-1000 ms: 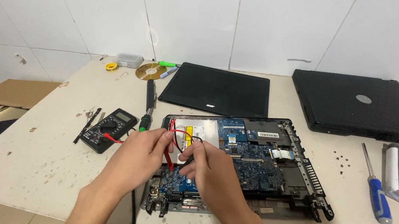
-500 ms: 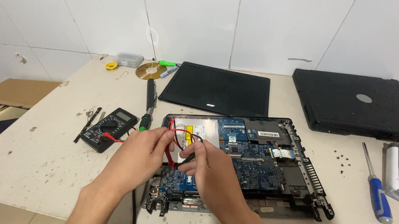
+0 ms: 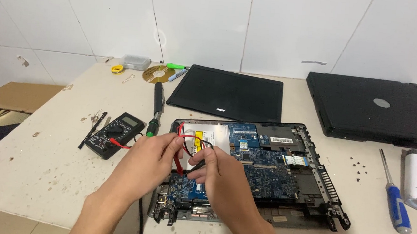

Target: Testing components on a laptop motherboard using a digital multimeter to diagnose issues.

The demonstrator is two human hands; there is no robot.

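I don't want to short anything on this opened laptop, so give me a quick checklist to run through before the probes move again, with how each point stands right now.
1. Red probe lead gripped: ok, the left hand pinches it over the laptop base.
2. Black probe gripped: ok, in the right hand.
3. Leads plugged into the multimeter: ok for red; black socket cannot tell.
4. Multimeter dial setting: cannot tell, too small.
5. Probe tips apart: cannot tell, fingers hide them.
6. Loose screws off the motherboard: ok, they lie on the table beside the blue screwdriver.
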